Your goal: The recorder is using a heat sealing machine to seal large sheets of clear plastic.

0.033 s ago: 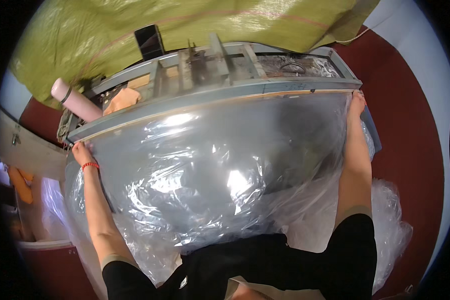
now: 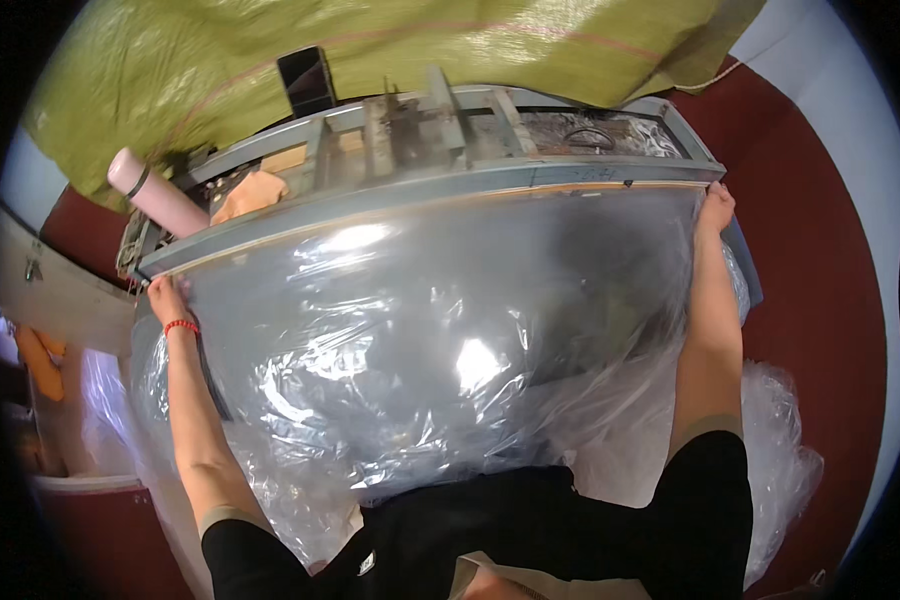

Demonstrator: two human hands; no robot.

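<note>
A wide sheet of clear plastic film (image 2: 420,300) is stretched between my two hands, along the near side of a grey metal bench frame (image 2: 370,195). My left hand (image 2: 166,298), with a red bead bracelet at the wrist, pinches the film's edge by the frame's left end. At the right end, my right hand (image 2: 716,209) is closed on the film's other corner. A thin brownish strip (image 2: 450,196) runs along the frame's near edge, right where the film's far edge lies. The film hangs toward my body, wrinkled and shiny; its lower part is partly hidden by my shirt.
Behind the front bar lie a pink bottle (image 2: 160,195), an orange cloth (image 2: 250,196) and metal crossbars (image 2: 450,120). A dark phone (image 2: 306,82) leans at the back against a yellow-green tarp (image 2: 450,45). More loose film (image 2: 780,440) bunches at right. A door (image 2: 60,290) stands left.
Almost nothing differs. The view has shifted very slightly, and my left hand sits a touch higher in it. Both hands keep hold of the film.
</note>
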